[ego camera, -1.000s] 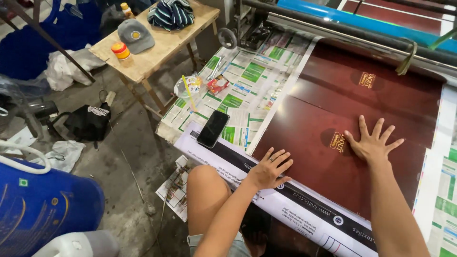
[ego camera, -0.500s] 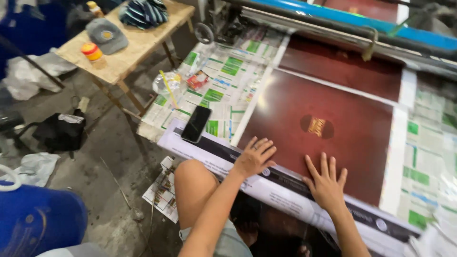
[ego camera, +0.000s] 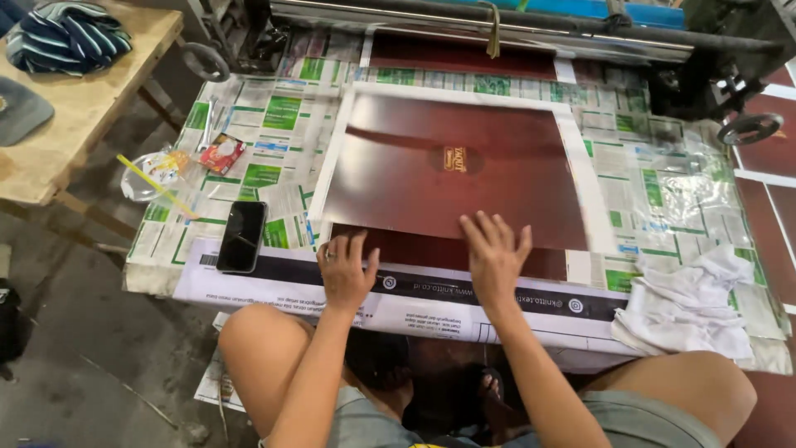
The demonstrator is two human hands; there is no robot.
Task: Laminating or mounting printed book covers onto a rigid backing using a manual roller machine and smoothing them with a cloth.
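Observation:
A large glossy dark red sheet (ego camera: 448, 166) with a small gold emblem lies flat on a work surface covered in green and white newspaper (ego camera: 265, 141). My left hand (ego camera: 345, 270) rests palm down with fingers spread at the sheet's near left edge, partly on a black and white printed strip (ego camera: 431, 290). My right hand (ego camera: 496, 257) lies flat with spread fingers on the near edge of the red sheet, just right of the left hand. Neither hand holds anything.
A black phone (ego camera: 241, 236) lies left of my left hand. A plastic bag with a yellow straw (ego camera: 157, 170) and a small red packet (ego camera: 218, 153) sit further left. White cloth (ego camera: 688, 303) lies at right. A wooden table (ego camera: 75, 108) stands left; machine rollers (ego camera: 497, 29) run behind.
The view has swung right and closer. My right hand has slid from the emblem toward the sheet's near edge, and both hands now sit close together there.

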